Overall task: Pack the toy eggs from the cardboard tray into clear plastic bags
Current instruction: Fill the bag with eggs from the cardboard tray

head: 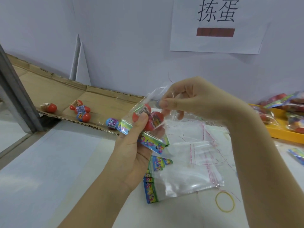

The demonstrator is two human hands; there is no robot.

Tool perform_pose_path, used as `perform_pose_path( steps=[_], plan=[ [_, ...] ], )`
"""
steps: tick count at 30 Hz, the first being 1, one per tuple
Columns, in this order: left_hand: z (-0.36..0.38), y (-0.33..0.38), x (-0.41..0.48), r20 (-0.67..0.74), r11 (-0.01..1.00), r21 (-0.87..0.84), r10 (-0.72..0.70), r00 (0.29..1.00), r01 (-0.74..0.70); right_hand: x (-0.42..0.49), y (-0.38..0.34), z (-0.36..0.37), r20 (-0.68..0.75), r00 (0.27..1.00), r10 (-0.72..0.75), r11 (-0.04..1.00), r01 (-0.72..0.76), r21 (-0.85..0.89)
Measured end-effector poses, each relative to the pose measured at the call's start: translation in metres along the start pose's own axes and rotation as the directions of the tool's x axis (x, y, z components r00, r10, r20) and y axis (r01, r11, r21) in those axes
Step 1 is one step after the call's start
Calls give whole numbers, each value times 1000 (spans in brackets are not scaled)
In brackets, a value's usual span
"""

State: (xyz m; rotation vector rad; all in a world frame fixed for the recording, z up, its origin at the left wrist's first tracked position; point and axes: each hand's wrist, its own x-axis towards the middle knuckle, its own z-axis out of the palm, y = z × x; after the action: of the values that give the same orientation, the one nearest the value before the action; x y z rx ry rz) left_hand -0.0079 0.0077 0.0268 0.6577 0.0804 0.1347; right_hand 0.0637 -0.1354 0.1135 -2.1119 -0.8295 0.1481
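Now I count two glossy red eggs (156,120) inside one crinkly clear bag (144,100) at centre; my left hand (131,148) grips it, my right hand (189,99) pinches its mouth. Five oval loose eggs (83,116) lie on the flat cardboard tray (98,100), left.

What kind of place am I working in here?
Probably a hand-packing station in a workshop: a printed sign on the partition, a stack of empty clear bags, and a yellow tray of filled packs.
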Motion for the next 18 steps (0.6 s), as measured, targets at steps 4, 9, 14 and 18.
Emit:
perform_pose_path(
  steps=[4, 9, 14, 18],
  plan=[
    [1, -2, -1, -23, 999, 39, 37, 999, -36, 1, 1, 3, -5, 998, 57, 998, -57, -37],
    [-1, -1, 0, -37, 998, 52, 37, 999, -35, 3, 0, 8, 8, 996, 88, 996, -88, -11],
    [-1, 0, 0, -36, 997, 72, 37, 999, -34, 3, 1, 8, 8, 993, 118, 993, -118, -8],
    [0, 1, 1, -44, 999, 39, 10, 999, -8, 4, 1, 5, -95, 990, 104, 994, -102, 32]
  ],
)
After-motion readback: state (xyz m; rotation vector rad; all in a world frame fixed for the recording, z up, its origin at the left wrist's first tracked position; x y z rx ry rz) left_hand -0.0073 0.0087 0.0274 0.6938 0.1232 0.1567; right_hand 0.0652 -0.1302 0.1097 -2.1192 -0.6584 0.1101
